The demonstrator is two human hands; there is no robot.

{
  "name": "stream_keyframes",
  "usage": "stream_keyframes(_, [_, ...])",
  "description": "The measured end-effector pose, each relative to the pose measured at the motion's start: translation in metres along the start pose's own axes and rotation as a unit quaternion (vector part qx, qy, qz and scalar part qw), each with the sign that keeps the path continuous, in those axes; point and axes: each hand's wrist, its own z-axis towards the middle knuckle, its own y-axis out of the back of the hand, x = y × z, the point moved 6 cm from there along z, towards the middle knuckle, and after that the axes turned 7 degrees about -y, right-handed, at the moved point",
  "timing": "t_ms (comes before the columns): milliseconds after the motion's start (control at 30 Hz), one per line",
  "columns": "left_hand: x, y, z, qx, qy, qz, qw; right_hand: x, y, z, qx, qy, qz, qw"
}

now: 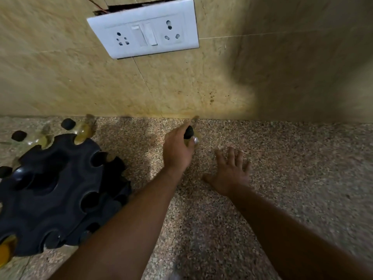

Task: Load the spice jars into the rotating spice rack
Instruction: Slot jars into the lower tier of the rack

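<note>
A black rotating spice rack (60,190) with round slots stands at the left of the speckled stone counter (292,168). Clear jars with black lids (68,123) sit in its far slots, and a yellow-filled jar (6,251) shows at its near left edge. My left hand (177,150) reaches toward the wall and is closed around a small clear spice jar with a black lid (189,132). My right hand (232,172) rests flat on the counter, fingers spread, holding nothing.
A beige tiled wall (181,87) rises right behind the counter. On it hangs a white switch and socket plate (145,29), loose at its top edge. A dark shadow covers the wall at the right.
</note>
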Motion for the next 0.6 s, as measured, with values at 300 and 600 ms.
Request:
stream_keyframes(300, [-0.016, 0.009, -0.052, -0.002, 0.006, -0.085, 0.996, 0.038, 0.041, -0.033, -0.120, 0.134, 0.255, 0.950])
stream_keyframes(600, [0.031, 0.043, -0.135, -0.122, 0.326, -0.410, 0.843, 0.067, 0.039, -0.082, -0.087, 0.167, 0.267, 0.945])
